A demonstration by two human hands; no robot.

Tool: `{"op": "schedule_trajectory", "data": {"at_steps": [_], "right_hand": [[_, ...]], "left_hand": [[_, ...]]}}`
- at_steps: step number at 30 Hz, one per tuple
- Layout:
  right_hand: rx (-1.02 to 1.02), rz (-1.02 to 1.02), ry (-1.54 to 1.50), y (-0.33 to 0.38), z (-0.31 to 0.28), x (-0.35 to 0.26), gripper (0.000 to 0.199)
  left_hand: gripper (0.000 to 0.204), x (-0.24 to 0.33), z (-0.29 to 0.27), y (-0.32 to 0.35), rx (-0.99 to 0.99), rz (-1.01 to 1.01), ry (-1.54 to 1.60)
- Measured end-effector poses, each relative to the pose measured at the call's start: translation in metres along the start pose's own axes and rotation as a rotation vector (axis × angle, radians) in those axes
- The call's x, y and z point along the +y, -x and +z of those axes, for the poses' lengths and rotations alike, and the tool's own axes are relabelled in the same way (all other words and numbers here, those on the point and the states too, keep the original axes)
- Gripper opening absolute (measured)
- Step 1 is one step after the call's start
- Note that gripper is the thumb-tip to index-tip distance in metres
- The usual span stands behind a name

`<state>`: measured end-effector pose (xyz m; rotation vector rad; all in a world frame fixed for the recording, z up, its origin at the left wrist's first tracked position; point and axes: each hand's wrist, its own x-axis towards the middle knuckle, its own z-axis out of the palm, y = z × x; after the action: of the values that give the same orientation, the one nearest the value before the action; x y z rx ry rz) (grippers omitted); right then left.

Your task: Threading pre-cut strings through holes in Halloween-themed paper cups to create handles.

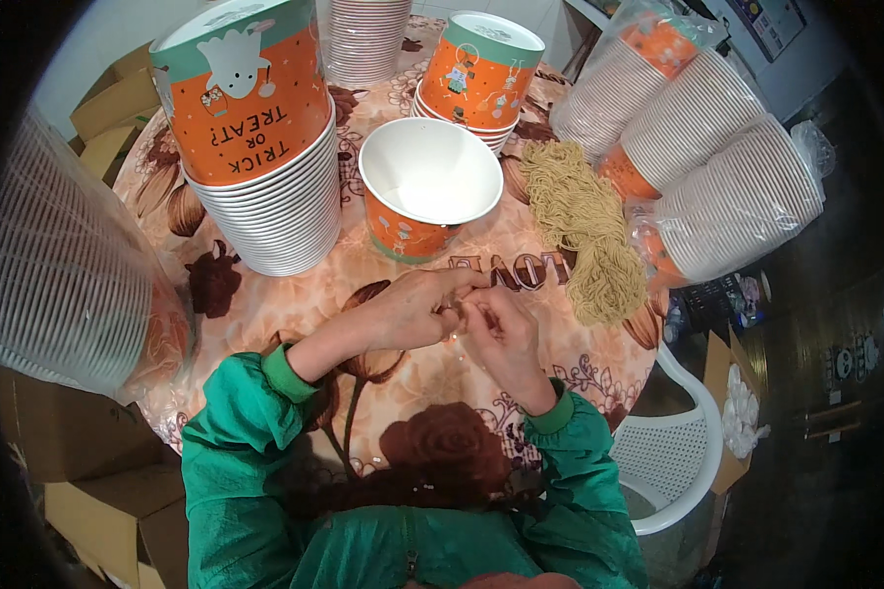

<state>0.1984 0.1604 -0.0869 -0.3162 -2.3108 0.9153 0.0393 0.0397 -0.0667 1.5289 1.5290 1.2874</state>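
Both hands meet over the table: the left hand and right hand pinch fingertips together on something small, too tiny to tell, perhaps one string. Just beyond them one cup stands upright and open, with no string fitted that I can see. A string bundle lies right of it, still thick, and tall cup stacks ring the table, so most work seems left.
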Motion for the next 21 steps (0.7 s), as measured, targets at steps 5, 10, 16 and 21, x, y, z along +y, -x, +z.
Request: {"op": "schedule_trajectory", "data": {"at_steps": [5,10,16,21], "right_hand": [[0.033,0.160,-0.081,0.006,-0.022,0.005,0.007],[0.169,0.111,-0.022,0.007,-0.060,0.012,0.003],[0.230,0.298,-0.030,0.014,-0.101,0.026,0.006],[0.059,-0.192,0.481,-0.003,-0.093,0.020,0.011]], "left_hand": [[0.023,0.005,-0.005,-0.002,-0.050,-0.150,0.043],[0.014,0.014,-0.023,-0.001,-0.029,-0.146,-0.008],[0.016,0.029,-0.047,0.005,0.078,-0.075,-0.141],[0.015,0.039,-0.057,0.008,0.159,-0.025,-0.430]]}}
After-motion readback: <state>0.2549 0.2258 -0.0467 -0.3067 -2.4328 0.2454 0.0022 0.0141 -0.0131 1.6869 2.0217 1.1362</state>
